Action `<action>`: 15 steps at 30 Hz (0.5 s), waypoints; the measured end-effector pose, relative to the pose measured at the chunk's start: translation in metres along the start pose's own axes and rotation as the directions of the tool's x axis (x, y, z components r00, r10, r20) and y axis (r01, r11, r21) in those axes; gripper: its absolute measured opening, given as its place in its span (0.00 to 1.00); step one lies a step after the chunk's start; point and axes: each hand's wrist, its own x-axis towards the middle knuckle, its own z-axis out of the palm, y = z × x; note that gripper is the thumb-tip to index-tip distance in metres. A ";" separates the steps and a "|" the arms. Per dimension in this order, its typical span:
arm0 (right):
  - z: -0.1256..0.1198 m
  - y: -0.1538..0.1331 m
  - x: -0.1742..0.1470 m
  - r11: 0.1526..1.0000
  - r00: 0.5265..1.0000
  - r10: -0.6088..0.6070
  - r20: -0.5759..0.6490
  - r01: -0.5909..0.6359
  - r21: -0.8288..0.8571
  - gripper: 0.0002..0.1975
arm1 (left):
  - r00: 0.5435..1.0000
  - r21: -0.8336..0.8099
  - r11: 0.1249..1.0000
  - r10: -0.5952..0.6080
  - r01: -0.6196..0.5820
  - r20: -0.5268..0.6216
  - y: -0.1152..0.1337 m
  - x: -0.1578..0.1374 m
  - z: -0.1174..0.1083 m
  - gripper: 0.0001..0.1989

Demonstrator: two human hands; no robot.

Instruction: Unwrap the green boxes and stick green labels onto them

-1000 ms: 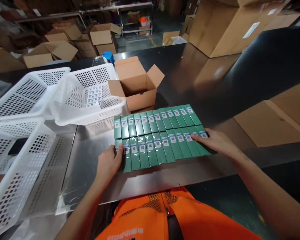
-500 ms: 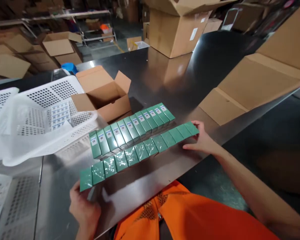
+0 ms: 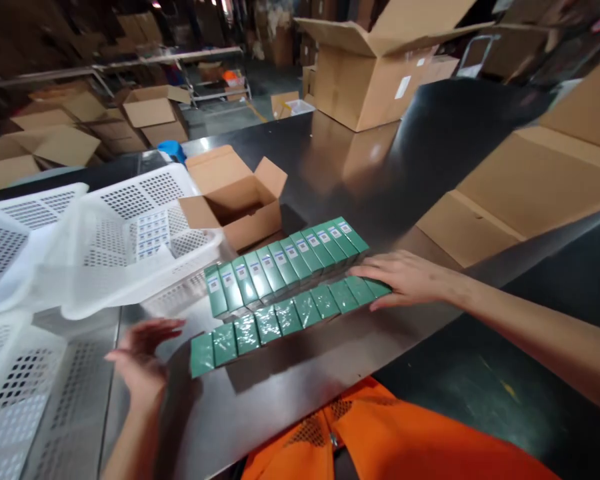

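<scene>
Two rows of small green boxes lie side by side on the metal table. The back row (image 3: 285,260) shows white labels with square codes on top. The front row (image 3: 287,317) has plain, shiny tops that look wrapped in clear film. My right hand (image 3: 405,277) spans the right end of the front row, fingers along its far side and thumb on its near side. Left of that row, apart from it, my left hand (image 3: 143,357) hangs over the table with its fingers spread and nothing in them.
An open brown carton (image 3: 253,223) stands behind the rows. White perforated baskets (image 3: 145,280) are at the left, one containing a sheet of labels (image 3: 153,233). A large open carton (image 3: 360,87) stands at the back, and cardboard flaps (image 3: 510,193) extend at the right.
My left hand has let go of the front row's left end and moved away from it. My right hand has shifted from the end face to reach over the row's right end.
</scene>
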 end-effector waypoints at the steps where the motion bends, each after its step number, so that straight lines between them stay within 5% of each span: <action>1: 0.000 0.000 -0.001 1.000 1.000 0.020 -0.003 -0.020 -0.012 0.38 | 0.999 -0.031 0.999 -0.038 0.038 0.018 -0.003 0.005 0.006 0.38; 6: -0.044 0.009 -0.010 0.988 0.989 0.127 -0.081 -0.119 0.101 0.35 | 0.987 -0.206 0.968 -0.156 0.144 -0.041 -0.030 0.021 0.032 0.31; 9: -0.104 0.008 -0.001 0.948 0.901 0.316 -0.299 -0.285 0.141 0.38 | 0.986 -0.247 0.958 -0.162 0.146 -0.044 -0.044 0.027 0.038 0.28; 12: -0.158 -0.009 0.043 0.905 0.748 0.420 -0.513 -0.388 0.175 0.41 | 0.986 -0.258 0.952 -0.165 0.162 0.010 -0.053 0.031 0.039 0.29; 15: -0.184 -0.032 0.127 0.903 0.698 0.429 -0.574 -0.323 0.282 0.36 | 0.985 -0.261 0.950 -0.164 0.171 0.051 -0.059 0.034 0.036 0.30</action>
